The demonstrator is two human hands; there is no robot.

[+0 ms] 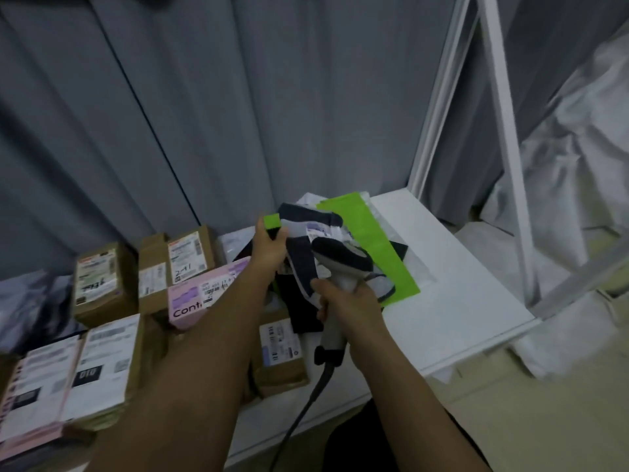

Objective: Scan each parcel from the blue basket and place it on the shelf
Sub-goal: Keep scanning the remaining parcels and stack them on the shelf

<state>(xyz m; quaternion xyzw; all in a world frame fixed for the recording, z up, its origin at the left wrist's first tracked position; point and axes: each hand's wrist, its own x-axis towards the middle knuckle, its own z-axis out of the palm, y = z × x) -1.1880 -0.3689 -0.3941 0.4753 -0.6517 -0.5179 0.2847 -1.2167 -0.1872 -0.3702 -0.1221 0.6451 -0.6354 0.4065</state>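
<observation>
On the white shelf (pixel 469 287), left hand (pixel 270 248) pinching parcel (pixel 306 229) — right hand (pixel 347 301) gripping scanner (pixel 340 264), right edge bare.

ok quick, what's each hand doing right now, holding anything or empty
Left hand: grips a soft parcel with a green edge, above the shelf.
Right hand: wrapped round the handle of the barcode scanner.

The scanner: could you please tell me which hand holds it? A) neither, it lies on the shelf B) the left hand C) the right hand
C: the right hand grips the scanner by its handle, while the left hand holds a soft parcel.
</observation>
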